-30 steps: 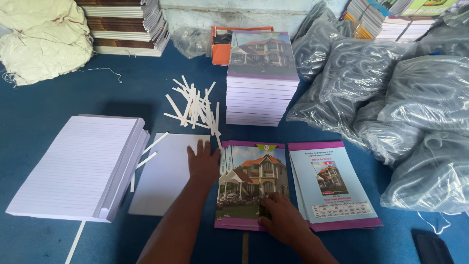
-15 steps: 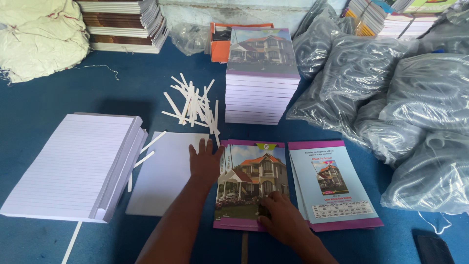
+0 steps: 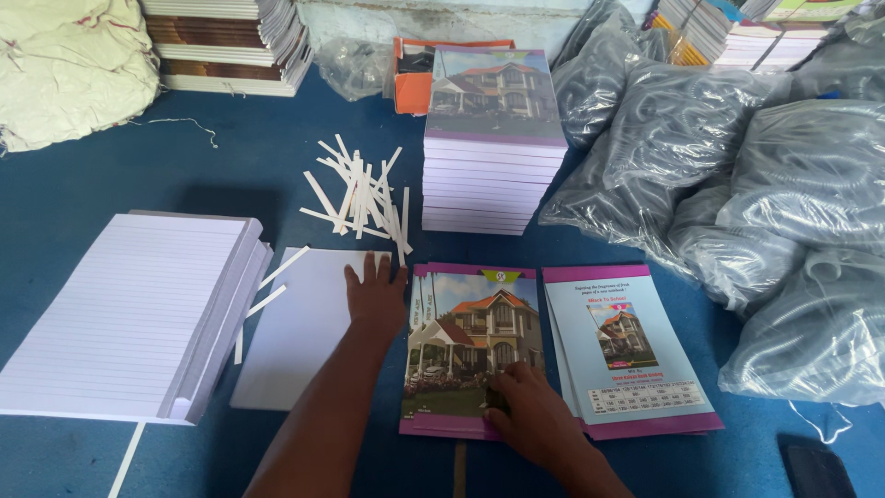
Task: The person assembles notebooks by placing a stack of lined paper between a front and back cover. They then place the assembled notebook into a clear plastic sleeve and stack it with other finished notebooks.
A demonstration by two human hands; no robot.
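Both hands flat on covers, nothing gripped.
Left hand [image 3: 376, 297] lies open on white sheet [image 3: 295, 332]; right hand [image 3: 527, 412] presses fingers down on house-picture cover [image 3: 470, 323], beside back cover [image 3: 631, 346] on blue floor [image 3: 230, 175].

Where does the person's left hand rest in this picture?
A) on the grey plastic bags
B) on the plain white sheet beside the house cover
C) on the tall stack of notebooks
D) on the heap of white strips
B: the left hand lies flat on the white sheet, right beside the house cover, which the right hand touches.
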